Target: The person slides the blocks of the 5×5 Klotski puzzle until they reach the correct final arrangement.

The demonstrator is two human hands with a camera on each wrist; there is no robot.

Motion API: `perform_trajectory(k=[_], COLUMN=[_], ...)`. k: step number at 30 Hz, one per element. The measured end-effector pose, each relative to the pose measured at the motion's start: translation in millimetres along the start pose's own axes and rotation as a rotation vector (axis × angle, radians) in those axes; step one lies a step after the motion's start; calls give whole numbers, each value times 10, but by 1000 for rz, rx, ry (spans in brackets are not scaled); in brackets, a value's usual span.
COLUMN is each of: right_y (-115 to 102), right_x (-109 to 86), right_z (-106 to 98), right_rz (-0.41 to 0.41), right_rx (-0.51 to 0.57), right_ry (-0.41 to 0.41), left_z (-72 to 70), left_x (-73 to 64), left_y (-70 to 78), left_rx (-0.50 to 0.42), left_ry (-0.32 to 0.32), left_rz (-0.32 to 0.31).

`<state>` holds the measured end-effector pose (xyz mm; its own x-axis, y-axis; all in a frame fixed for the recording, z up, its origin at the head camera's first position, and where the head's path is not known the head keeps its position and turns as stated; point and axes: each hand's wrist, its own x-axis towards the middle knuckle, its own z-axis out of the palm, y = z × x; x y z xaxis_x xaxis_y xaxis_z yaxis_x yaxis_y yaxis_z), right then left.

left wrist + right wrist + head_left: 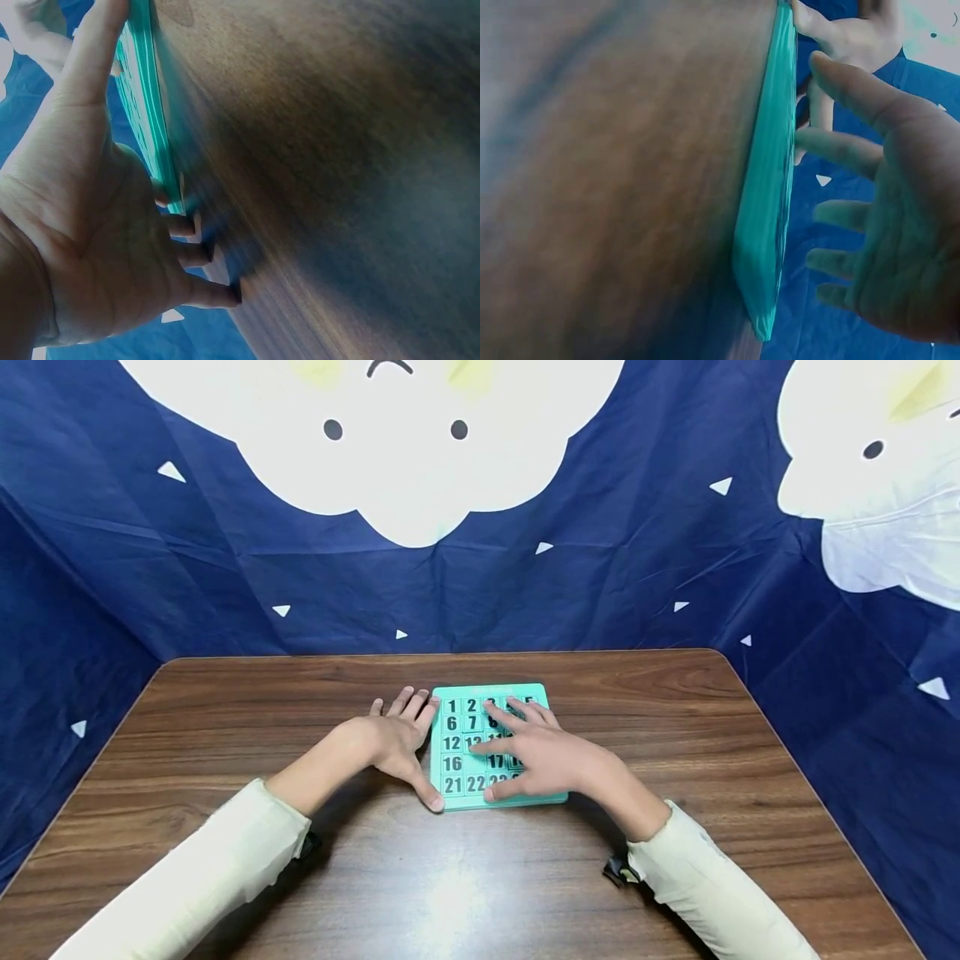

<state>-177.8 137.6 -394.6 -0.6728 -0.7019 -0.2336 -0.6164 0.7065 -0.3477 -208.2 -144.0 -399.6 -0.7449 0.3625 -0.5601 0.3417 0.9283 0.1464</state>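
Note:
A turquoise number slide puzzle (453,806) lies flat on the table, its tiles bearing black numerals. My left hand (393,743) is spread along its left side, thumb against the near left corner and fingertips around the far left edge. In the left wrist view, this hand's other fingertips (214,292) rest on the wood. Over the puzzle's right half, my right hand (555,756) extends its fingers, hiding several tiles. Its index fingertip touches the tile numbered 13, above a gap in the fourth row. From the right wrist view, the right palm (907,262) stands off the board (769,195).
The brown wood-grain table (300,893) extends around the puzzle on all sides. Behind it and at both sides hangs a dark blue cloth (480,602) with white cloud shapes and small triangles. A dark strap (621,870) shows at the right wrist.

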Motion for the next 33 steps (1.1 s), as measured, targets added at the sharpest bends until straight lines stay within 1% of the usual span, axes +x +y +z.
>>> perform_trajectory(k=[3,7,9,13,16,19,21,23,26,28,30,33], right_y=[33,61,56,23,-6,-23,-13,16,85,118,128,120], right_x=[-81,-131,-106,4,38,7,-30,-66,-92,-75,-40,-5], right_z=[9,-12,-23,-33,-46,-70,-95,-129,-162,-158,-128,-92], right_rz=[-14,-1,2,14,28,3,-22,-16,40,66,57,10], right_rx=[6,5,7,-5,-16,10,31,30,-2,-12,-2,30], right_ry=[16,12,19,40,11,-49,-70,-55,-4,7,-5,-14], left_z=[1,-14,-24,-36,-30,-18,-8,-6,-3,-2,3,2], left_x=[13,14,10,6,0,-16,-19,-20,-7,-1,2,7], left_y=[12,23,25,23,9,-7,-13,-12,-6,-4,-3,4], left_rx=[2,6,8,8,-3,-21,-24,-26,-20,-18,-19,-15], left_ry=[6,10,6,5,3,6,6,10,11,9,6,-2], left_rz=[4,6,5,3,-2,-6,-8,-3,3,3,0,-2])
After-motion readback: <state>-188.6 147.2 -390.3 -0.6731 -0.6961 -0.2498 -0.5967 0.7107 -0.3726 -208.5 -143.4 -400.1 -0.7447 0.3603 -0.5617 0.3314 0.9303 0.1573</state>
